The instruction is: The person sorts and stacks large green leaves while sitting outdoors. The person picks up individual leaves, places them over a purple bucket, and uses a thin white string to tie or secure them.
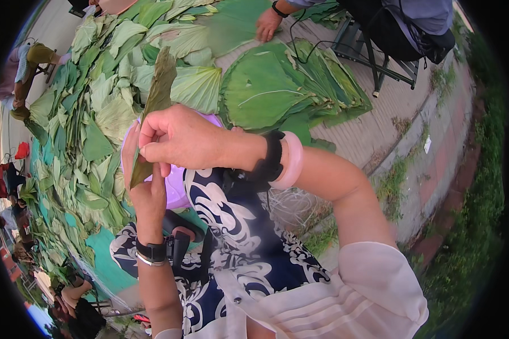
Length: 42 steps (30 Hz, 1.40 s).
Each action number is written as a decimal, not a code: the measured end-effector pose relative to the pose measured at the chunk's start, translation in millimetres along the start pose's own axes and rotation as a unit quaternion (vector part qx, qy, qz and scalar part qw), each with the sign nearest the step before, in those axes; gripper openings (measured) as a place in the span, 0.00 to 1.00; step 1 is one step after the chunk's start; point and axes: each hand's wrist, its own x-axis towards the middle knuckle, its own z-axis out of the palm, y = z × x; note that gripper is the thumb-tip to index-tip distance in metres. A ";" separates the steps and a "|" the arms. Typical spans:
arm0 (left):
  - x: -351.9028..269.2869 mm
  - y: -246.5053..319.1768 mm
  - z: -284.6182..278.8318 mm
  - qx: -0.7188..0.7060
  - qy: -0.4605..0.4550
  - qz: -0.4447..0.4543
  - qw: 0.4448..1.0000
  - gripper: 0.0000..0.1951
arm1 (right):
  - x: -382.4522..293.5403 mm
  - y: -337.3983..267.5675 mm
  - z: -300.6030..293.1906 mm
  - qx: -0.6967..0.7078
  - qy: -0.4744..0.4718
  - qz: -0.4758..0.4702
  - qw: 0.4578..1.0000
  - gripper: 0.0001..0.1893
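A folded, dull green lotus leaf stands nearly upright between my two hands, above a purple plastic basin. My right hand pinches the leaf's edge with thumb and bent fingers. Behind and below it, my left hand holds the leaf's lower part, its fingers partly hidden by the leaf. A neat stack of large green lotus leaves lies on the ground beyond my right wrist. Many loose, wilted lotus leaves form a wide heap ahead and to the left.
A co-worker's hand touches a leaf at the top, near a folding stool. Other people sit along the left edge. White string lies tangled beside my knee. A curb and grass run along the right.
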 end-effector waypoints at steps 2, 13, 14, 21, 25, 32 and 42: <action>-8.2 -18.7 2.8 -0.110 0.004 -0.076 0.991 0.18 | 2.0 3.3 -0.7 -0.018 -0.017 0.007 1.000 0.06; -49.0 -67.2 -58.0 0.034 0.211 -0.196 0.957 0.15 | -108.9 151.2 -265.4 -0.531 0.418 0.233 0.699 0.19; -52.5 -68.6 -61.1 0.020 0.234 -0.205 0.950 0.17 | -122.7 155.0 -273.2 -0.546 0.433 0.274 0.663 0.20; -78.8 -90.8 -50.8 0.014 0.273 -0.270 0.923 0.20 | -158.4 181.3 -299.7 -0.571 0.445 0.325 0.608 0.21; -80.7 -91.5 -49.8 0.004 0.279 -0.271 0.921 0.20 | -150.0 174.2 -296.3 -0.582 0.464 0.316 0.589 0.16; -86.0 -95.1 -56.2 -0.001 0.292 -0.266 0.919 0.20 | -146.2 174.8 -288.1 -0.588 0.471 0.312 0.579 0.09; -91.1 -87.3 -67.2 -0.026 0.284 -0.295 0.912 0.19 | -136.6 174.6 -285.5 -0.508 0.470 0.331 0.642 0.12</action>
